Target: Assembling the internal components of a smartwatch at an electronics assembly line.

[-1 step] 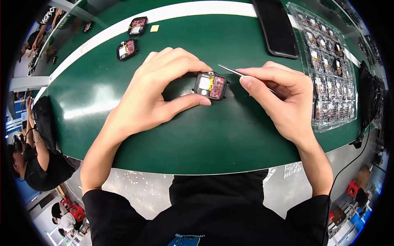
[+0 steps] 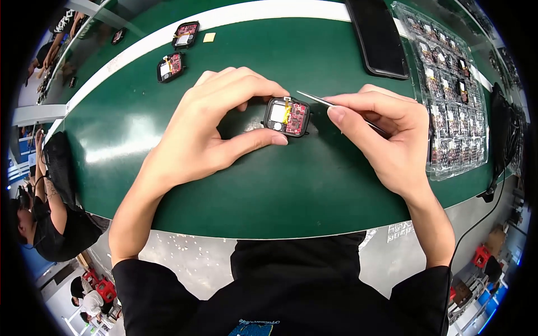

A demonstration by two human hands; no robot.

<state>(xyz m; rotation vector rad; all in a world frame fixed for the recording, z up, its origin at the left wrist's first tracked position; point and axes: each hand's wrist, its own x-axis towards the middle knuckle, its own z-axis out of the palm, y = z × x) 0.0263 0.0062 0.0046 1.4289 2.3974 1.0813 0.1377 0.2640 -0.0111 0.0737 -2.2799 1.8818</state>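
Pinching an opened smartwatch (image 2: 286, 117) at the worktop (image 2: 269, 196) with the half-curled left hand (image 2: 204, 126); gripping tweezers (image 2: 312, 98) with the tightly bent right hand (image 2: 398, 148). Could scratch the exposed circuit board (image 2: 297, 119) through a slip of the tip.

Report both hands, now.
Left hand: closed on the open watch case, gripping it by its edges.
Right hand: closed, holding metal tweezers, tip apart from the case.
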